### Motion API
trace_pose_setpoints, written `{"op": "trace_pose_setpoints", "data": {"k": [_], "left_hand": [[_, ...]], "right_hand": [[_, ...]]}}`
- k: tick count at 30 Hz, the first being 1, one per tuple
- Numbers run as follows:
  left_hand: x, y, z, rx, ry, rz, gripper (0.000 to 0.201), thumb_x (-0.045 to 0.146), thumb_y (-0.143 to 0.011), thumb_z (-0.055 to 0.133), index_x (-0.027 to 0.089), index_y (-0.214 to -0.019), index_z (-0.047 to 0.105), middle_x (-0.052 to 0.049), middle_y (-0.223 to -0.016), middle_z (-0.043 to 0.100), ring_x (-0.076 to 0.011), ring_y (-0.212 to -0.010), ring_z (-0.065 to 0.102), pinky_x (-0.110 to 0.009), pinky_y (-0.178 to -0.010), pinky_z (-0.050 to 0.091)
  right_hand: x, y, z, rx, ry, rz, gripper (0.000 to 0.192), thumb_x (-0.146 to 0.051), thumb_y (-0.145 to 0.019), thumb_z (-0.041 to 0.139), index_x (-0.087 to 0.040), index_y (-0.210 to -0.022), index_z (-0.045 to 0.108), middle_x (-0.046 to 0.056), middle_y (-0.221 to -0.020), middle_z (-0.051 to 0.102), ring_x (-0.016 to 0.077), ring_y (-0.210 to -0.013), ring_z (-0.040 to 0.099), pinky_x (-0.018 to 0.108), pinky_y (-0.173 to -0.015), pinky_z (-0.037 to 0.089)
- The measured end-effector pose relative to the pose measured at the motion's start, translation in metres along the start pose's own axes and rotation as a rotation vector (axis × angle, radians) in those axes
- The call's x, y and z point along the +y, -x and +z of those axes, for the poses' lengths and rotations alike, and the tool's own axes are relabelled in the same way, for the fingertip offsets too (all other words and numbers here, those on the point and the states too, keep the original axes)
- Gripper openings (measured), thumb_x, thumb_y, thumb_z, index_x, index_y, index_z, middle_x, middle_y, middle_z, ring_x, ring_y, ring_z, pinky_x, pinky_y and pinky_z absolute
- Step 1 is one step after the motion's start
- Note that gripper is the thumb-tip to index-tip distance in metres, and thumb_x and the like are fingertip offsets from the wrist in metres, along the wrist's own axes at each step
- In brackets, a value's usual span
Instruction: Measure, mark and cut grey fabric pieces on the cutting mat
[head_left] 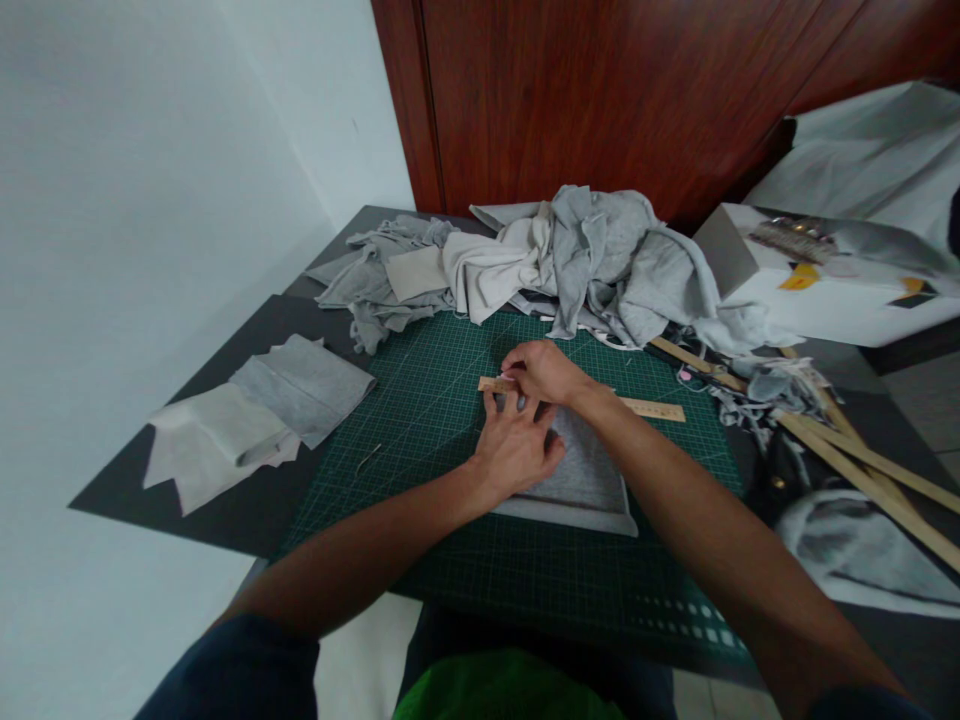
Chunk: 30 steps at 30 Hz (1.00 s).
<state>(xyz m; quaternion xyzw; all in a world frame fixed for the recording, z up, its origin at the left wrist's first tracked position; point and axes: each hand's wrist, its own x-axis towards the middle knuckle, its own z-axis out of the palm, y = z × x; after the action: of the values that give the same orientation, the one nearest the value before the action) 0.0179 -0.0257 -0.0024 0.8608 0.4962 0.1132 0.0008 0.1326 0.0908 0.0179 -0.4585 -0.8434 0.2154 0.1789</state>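
Note:
My left hand [519, 448] lies on a piece of grey fabric [581, 465], its fingers spread and pressing on a wooden ruler [654, 409]. Both the fabric and the ruler rest on a green cutting mat [420, 440]. Just beyond the left fingertips, my right hand [546, 372] is closed in a pinch at the ruler's left end. A small pale pink piece shows at its fingertips, too small to name surely. My right hand and forearm hide the ruler's middle. The fabric's near edge is a folded, lighter band.
Folded grey fabric [304, 385] and cream pieces [217, 440] lie at the left. Crumpled cloth [600, 250] is heaped along the back. At the right are wooden strips [877, 470], scraps [780, 390] and a white box [840, 290]. A thread [368, 457] lies on the mat.

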Motion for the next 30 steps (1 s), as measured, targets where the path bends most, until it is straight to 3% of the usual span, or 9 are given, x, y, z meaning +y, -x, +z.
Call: {"op": "trace_pose_setpoints", "data": {"k": [9, 16, 22, 30], "left_hand": [[-0.001, 0.000, 0.002, -0.014, 0.002, -0.010, 0.051, 0.050, -0.102, 0.051, 0.024, -0.143, 0.064, -0.015, -0.151, 0.057, -0.0457, -0.146, 0.038, -0.075, -0.122, 0.027], [-0.001, 0.000, 0.001, -0.007, -0.003, 0.012, 0.059, 0.050, -0.102, 0.050, 0.022, -0.154, 0.055, -0.017, -0.158, 0.050, -0.0463, -0.148, 0.036, -0.076, -0.119, 0.029], [-0.001, 0.000, 0.001, -0.012, -0.006, -0.012, 0.050, 0.049, -0.102, 0.050, 0.025, -0.143, 0.064, -0.014, -0.151, 0.057, -0.0450, -0.148, 0.035, -0.074, -0.122, 0.028], [-0.002, -0.001, 0.001, 0.005, -0.008, 0.026, 0.055, 0.050, -0.102, 0.051, 0.021, -0.148, 0.059, -0.020, -0.152, 0.054, -0.0450, -0.145, 0.040, -0.076, -0.118, 0.031]], "right_hand": [[-0.006, -0.008, 0.011, 0.047, -0.037, -0.017, 0.018, -0.011, -0.090, 0.069, -0.019, -0.089, 0.085, 0.005, -0.089, 0.080, 0.0168, -0.083, 0.070, 0.026, -0.079, 0.050], [0.006, 0.002, 0.000, 0.020, -0.028, 0.000, 0.018, -0.009, -0.087, 0.070, -0.018, -0.091, 0.085, 0.007, -0.093, 0.081, 0.0187, -0.086, 0.073, 0.027, -0.082, 0.052], [-0.003, -0.005, 0.008, 0.020, 0.007, -0.059, 0.019, -0.011, -0.091, 0.068, -0.017, -0.094, 0.085, 0.008, -0.097, 0.082, 0.0204, -0.092, 0.073, 0.028, -0.086, 0.052], [0.011, 0.012, -0.011, -0.018, 0.090, -0.078, 0.020, -0.008, -0.085, 0.068, -0.018, -0.089, 0.085, 0.009, -0.091, 0.080, 0.0214, -0.086, 0.071, 0.029, -0.082, 0.050]]}}
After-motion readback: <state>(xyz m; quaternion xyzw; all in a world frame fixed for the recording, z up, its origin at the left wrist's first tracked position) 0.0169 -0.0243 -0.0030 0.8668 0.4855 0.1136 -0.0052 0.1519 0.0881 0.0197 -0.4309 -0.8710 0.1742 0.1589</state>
